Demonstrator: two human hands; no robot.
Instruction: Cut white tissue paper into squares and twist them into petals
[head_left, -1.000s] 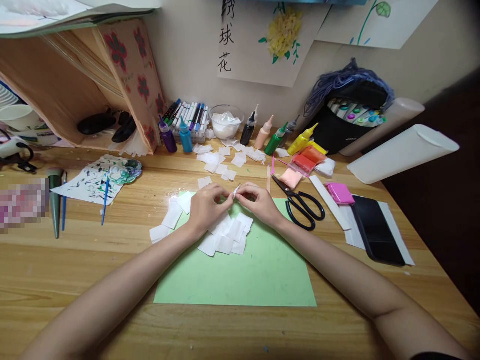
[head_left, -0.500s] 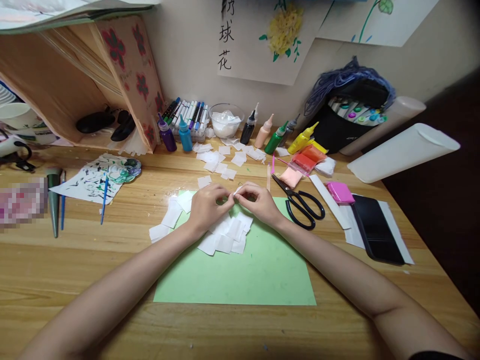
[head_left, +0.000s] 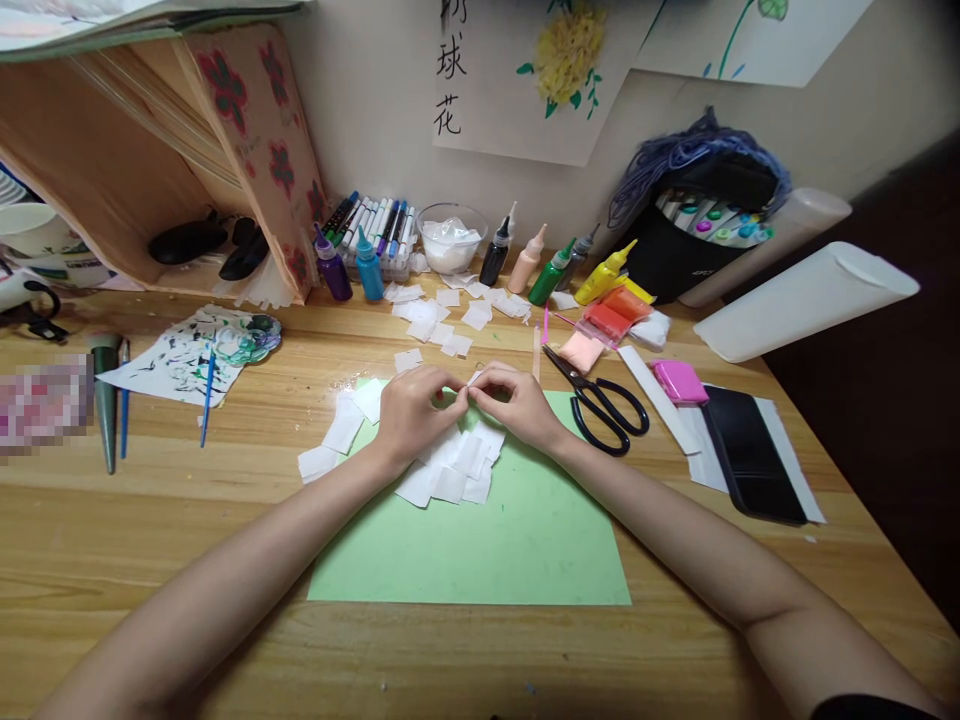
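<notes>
Along the wall at the back of the wooden table (head_left: 112,520), a clear marker box (head_left: 373,228) holds upright markers, with a purple bottle (head_left: 331,270) and a blue bottle (head_left: 368,272) just in front of it. To its right, a glass bowl (head_left: 451,238) contains crumpled white material. Next come a black bottle (head_left: 495,257), a peach bottle (head_left: 527,264), a green bottle (head_left: 552,277) and a tilted yellow bottle (head_left: 604,276). A black case (head_left: 679,262) further right holds markers with coloured caps. At table centre, the left hand (head_left: 411,412) and right hand (head_left: 519,405) meet fingertip to fingertip, both pinched closed on a small white paper piece (head_left: 472,382). The piece is held just above the pile of white paper squares (head_left: 450,470) at the far edge of the green sheet (head_left: 487,545). Both forearms rest low across the table.
</notes>
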